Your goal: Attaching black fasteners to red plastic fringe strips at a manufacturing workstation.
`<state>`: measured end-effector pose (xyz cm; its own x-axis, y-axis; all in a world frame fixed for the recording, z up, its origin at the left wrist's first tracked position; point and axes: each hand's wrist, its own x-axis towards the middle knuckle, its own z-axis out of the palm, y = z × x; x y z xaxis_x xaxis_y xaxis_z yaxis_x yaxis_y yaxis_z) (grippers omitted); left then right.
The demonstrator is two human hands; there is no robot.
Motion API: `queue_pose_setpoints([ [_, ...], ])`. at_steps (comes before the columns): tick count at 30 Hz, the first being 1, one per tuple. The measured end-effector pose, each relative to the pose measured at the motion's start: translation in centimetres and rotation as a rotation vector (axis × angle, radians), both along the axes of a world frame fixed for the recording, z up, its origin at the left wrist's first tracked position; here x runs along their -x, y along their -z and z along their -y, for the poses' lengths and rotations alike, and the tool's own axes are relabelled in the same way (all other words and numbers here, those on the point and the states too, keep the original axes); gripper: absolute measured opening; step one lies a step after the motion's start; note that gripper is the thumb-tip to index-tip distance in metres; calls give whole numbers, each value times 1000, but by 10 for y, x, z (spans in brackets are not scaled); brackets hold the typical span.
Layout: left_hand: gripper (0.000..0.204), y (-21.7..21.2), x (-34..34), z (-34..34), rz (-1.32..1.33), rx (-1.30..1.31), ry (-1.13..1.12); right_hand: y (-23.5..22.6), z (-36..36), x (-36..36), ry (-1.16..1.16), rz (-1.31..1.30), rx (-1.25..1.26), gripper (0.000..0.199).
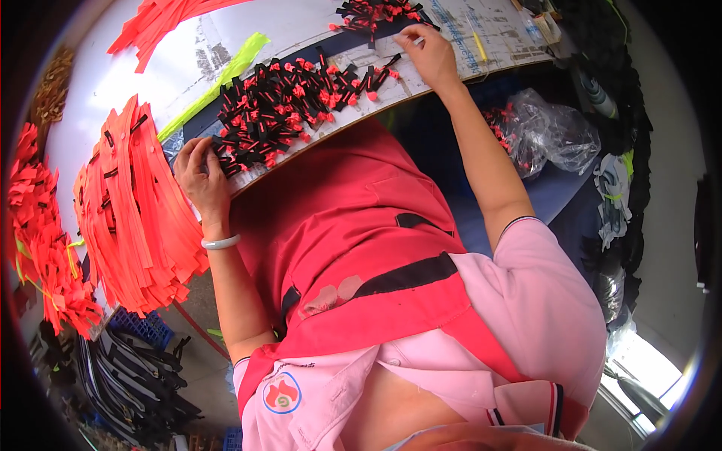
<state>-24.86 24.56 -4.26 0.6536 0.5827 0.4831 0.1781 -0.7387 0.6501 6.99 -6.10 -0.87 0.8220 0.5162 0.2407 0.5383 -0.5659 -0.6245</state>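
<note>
A heap of small black strap pieces with coral-red knotted ends [289, 105] lies along the near edge of the white worktable [297, 28]. My left hand [203, 177] rests at the heap's left end, its fingers curled against the outermost pieces. Whatever may be in those fingers is too small to make out. At the heap's other end, my right hand [430, 60] hovers over the table with thumb and fingertips drawn together. A smaller cluster of the same pieces [376, 15] sits just beyond it. I cannot see what, if anything, is pinched there.
Coral-red strips [131, 210] hang thickly over the table's left side, with a bunch of red strips [169, 19] farther back. A neon-yellow strip [218, 83] crosses behind the heap. Right of my lap, a clear plastic bag [553, 131] holds small red pieces.
</note>
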Motion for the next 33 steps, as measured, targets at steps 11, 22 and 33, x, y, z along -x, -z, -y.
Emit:
queue_pose_setpoints([
  [11, 16, 1, 3, 1, -13, 21, -3, 27, 12, -72, 125, 161, 173, 23],
  [22, 15, 0, 0, 0, -3, -5, 9, -11, 14, 1, -4, -201, 181, 27],
  [33, 17, 1, -2, 0, 7, -5, 15, -10, -43, 10, -56, 29, 32, 29],
])
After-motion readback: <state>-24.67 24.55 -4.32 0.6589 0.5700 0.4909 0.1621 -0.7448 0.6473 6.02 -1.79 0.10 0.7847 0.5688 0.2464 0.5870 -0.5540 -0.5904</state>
